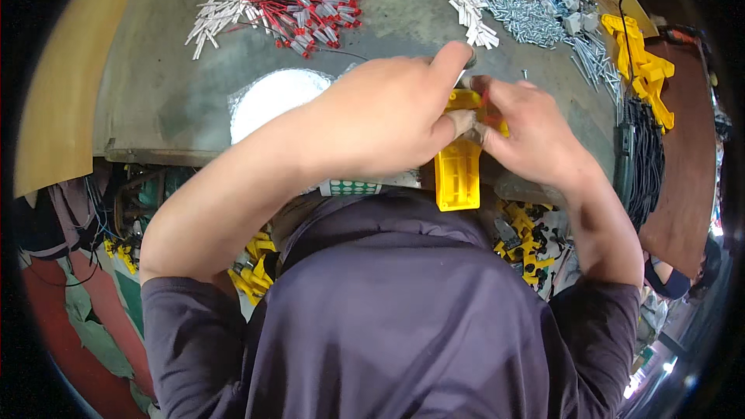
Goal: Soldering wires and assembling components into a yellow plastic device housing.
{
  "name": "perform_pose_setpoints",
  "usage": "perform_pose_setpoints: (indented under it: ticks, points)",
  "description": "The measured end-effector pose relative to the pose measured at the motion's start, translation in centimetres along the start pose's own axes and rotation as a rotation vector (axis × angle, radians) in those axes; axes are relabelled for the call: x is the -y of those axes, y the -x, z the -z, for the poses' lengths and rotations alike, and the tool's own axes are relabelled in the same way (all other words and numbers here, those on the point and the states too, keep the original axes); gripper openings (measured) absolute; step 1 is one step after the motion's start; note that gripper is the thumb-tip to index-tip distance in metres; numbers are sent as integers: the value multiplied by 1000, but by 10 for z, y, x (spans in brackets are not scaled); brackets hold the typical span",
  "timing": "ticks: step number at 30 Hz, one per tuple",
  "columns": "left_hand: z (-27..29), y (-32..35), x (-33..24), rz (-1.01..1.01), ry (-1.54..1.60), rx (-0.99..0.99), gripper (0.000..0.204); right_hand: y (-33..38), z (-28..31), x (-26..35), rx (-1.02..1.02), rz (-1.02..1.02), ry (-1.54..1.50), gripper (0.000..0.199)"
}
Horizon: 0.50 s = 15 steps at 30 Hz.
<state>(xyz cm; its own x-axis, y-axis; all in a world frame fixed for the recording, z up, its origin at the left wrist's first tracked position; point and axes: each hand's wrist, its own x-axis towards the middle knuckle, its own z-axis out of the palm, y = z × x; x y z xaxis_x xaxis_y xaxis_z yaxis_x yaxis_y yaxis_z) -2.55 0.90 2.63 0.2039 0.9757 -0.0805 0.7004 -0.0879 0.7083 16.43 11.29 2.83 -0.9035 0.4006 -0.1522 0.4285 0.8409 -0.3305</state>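
Close to the table's front edge, a yellow plastic housing [458, 178] with ribbed inner compartments juts toward me, its open side facing up. My left hand [411, 112] is closed at its upper part, with the thumb pressed on the housing and the index finger raised. A small white piece shows by that fingertip; whether it is gripped, I cannot tell. My right hand [531, 128] grips the housing from the right, its thumb close to my left thumb. Something thin and red [486, 98] shows between the hands. My fingers hide much of the housing's upper end.
Bundled red-wired indicator lamps [314, 12] lie at the back, white sleeves [469, 12] and a screw pile [528, 19] at back right. Yellow housings [640, 62] and black cables [642, 163] line the right side. A white round item [275, 97] lies by my left forearm. More yellow parts [252, 271] sit below.
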Motion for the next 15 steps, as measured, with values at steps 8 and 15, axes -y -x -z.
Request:
perform_pose_setpoints:
  ticks: [8,15]
  points:
    - [-2,-34,6,20,187,196,78,-8,11,-11,250,-73,-200,29]
    - [-5,-34,5,-20,125,143,74,-18,13,-5,424,-195,-277,37]
